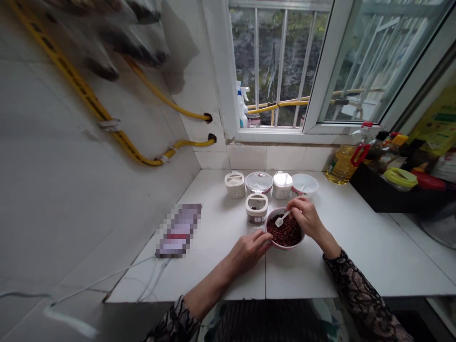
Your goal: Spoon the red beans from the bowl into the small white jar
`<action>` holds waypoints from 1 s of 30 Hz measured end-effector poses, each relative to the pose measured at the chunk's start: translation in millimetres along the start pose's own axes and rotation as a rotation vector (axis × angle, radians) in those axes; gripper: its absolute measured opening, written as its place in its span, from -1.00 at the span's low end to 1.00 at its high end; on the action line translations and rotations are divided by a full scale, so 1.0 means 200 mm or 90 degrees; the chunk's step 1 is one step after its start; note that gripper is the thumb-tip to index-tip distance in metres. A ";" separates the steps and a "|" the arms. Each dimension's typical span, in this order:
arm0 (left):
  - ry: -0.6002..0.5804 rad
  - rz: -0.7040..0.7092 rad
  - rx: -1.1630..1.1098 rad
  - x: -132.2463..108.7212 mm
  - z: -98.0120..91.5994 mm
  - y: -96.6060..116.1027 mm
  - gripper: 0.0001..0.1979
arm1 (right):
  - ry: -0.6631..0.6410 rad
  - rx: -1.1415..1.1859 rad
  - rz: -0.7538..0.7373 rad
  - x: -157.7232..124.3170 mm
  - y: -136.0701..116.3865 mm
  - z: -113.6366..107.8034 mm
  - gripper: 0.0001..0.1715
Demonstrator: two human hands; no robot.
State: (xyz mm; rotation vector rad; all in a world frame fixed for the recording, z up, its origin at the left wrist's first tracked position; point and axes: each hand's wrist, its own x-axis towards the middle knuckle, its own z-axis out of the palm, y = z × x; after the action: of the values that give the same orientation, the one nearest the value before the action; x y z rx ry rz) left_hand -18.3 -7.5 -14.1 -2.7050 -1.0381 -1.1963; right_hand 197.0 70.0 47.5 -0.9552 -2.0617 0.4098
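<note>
A bowl (pixel 287 247) with a pale pinkish outside stands on the white counter, filled with small dark red pieces (pixel 285 235) that look like beans. My left hand (pixel 251 249) grips the bowl's left rim with its fingers. Over the bowl, my right hand (pixel 307 217) pinches the handle of a small white spoon (pixel 280 222), whose head is just above the red pieces. Beside the bowl, at its upper left, sits a jar (pixel 257 217) with a pale frame lid and a clear window, dark contents showing low inside.
Behind stand two lidded white jars (pixel 235 188) (pixel 282 189), a covered bowl (pixel 259 182) and a pale bowl (pixel 305 184). An oil bottle (pixel 340 166) and a black condiment rack (pixel 377 192) are at right. A blurred-out phone-like object (pixel 179 231) with a cable lies left.
</note>
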 end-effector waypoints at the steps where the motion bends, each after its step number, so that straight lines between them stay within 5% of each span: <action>1: 0.000 -0.001 0.004 0.00 0.00 0.00 -0.86 | -0.024 0.007 0.007 0.00 0.00 0.01 -0.75; 10: -0.004 -0.005 0.014 0.00 0.00 0.00 -0.84 | -0.020 0.253 0.279 0.00 0.02 0.03 -0.81; 30: -0.001 -0.011 0.003 -0.01 0.01 -0.01 -0.84 | 0.001 0.403 0.333 0.04 0.00 0.02 -0.84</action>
State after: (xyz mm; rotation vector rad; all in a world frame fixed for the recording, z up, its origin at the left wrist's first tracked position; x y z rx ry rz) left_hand -18.9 -6.7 -16.4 -2.6996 -1.0651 -1.1936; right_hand 190.5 75.9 48.2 -1.0658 -1.4926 1.2445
